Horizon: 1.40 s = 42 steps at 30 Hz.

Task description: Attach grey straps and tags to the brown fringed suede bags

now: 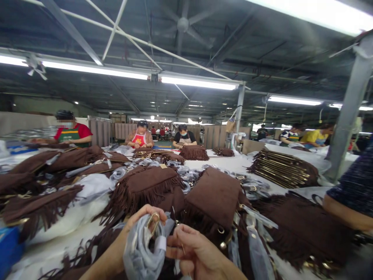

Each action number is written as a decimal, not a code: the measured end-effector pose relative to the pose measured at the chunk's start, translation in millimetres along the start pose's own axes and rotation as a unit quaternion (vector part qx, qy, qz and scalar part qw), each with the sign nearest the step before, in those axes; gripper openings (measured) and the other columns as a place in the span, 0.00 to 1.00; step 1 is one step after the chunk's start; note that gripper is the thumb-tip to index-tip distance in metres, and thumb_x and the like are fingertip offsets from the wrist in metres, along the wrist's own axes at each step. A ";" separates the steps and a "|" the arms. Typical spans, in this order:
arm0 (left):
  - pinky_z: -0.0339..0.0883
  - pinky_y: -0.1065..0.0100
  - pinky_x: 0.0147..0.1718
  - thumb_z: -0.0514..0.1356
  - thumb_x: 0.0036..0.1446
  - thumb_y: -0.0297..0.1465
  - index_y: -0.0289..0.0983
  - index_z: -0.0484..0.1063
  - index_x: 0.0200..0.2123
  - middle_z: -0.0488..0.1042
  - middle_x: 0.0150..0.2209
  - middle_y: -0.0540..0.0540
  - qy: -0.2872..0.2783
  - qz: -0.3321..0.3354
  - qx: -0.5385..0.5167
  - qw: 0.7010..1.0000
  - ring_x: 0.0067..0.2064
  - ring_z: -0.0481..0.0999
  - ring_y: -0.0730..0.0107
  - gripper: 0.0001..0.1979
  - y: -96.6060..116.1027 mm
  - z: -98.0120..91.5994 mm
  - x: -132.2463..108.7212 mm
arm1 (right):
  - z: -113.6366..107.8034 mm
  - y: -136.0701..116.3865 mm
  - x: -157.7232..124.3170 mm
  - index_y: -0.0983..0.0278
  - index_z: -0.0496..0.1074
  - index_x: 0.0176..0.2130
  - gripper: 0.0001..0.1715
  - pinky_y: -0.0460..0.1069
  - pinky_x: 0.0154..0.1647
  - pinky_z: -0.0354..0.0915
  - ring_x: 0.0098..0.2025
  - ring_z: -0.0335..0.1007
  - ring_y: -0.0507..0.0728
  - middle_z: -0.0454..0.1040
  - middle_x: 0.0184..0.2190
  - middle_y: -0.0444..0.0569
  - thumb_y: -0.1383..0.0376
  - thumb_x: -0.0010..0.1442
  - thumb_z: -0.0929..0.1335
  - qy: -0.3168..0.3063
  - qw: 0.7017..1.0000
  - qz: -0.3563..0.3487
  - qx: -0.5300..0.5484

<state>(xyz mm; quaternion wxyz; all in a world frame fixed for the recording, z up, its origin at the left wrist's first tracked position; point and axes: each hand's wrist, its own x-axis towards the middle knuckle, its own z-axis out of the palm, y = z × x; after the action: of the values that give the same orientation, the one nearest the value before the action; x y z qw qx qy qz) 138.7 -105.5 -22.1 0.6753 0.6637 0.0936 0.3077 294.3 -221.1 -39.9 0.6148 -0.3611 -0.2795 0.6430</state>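
Grey-wrapped, the coil (142,258) at bottom centre sits clamped in the left hand (137,217); the right hand (198,249) pinches a thin piece (183,248) just beside it. A slack grip could let the coil spring loose, or its clasp (156,222) snag the fringe (131,197). Brown bags (214,192) crowd the white tabletop (201,164); 3 aproned people (141,138) work mid-left to centre, under tube lights (199,83) and a fan (183,24).

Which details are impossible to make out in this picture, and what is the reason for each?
In the head view:
Left hand: partly hidden behind the wrapped coil.
Thin piece at the right hand: too small to identify.
Nearby person: mostly cut off by the right edge.
Blue object: cut off by the left edge.
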 end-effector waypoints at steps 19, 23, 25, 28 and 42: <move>0.64 0.61 0.48 0.67 0.47 0.46 0.33 0.77 0.43 0.78 0.41 0.40 0.027 -0.065 -0.109 0.992 0.46 0.74 0.55 0.25 -6.3 9.1 -0.2 | 23.0 11.0 36.0 0.62 0.59 0.20 0.21 0.46 0.26 0.50 0.25 0.50 0.50 0.55 0.19 0.39 0.54 0.55 0.67 0.000 0.860 -0.264 -0.436; 0.65 0.65 0.42 0.66 0.50 0.44 0.32 0.76 0.37 0.76 0.35 0.42 0.037 -0.041 -0.106 0.993 0.39 0.75 0.61 0.20 -11.6 15.7 3.7 | 25.3 7.6 33.5 0.62 0.59 0.20 0.20 0.46 0.26 0.51 0.26 0.51 0.51 0.55 0.21 0.39 0.55 0.55 0.66 -0.004 0.858 -0.256 -0.446; 0.65 0.66 0.39 0.63 0.51 0.46 0.34 0.74 0.34 0.75 0.32 0.46 0.089 -0.017 -0.059 0.994 0.36 0.73 0.64 0.20 -12.4 13.0 6.2 | 26.8 0.9 27.3 0.62 0.59 0.20 0.18 0.47 0.29 0.54 0.28 0.55 0.52 0.59 0.22 0.41 0.58 0.57 0.66 0.015 0.840 -0.266 -0.473; 0.62 0.69 0.32 0.60 0.53 0.48 0.36 0.70 0.29 0.70 0.26 0.50 0.158 0.025 0.059 0.985 0.30 0.68 0.68 0.19 -10.2 7.5 9.5 | 29.3 -13.4 16.1 0.62 0.62 0.23 0.14 0.47 0.33 0.57 0.31 0.61 0.54 0.66 0.27 0.44 0.61 0.58 0.64 0.054 0.809 -0.287 -0.510; 0.57 0.70 0.26 0.49 0.61 0.40 0.38 0.66 0.30 0.62 0.20 0.55 0.171 0.081 0.249 0.950 0.24 0.62 0.71 0.14 -9.9 10.9 8.1 | 37.0 -27.0 4.7 0.63 0.65 0.23 0.10 0.46 0.31 0.55 0.29 0.60 0.52 0.64 0.25 0.42 0.67 0.56 0.63 0.112 0.781 -0.260 -0.556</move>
<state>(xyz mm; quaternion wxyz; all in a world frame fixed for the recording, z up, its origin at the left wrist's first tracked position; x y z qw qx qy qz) 153.8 -109.6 -28.1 0.4354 0.7534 0.2277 0.4371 280.4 -211.0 2.8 0.4781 -0.6234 -0.6011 0.1465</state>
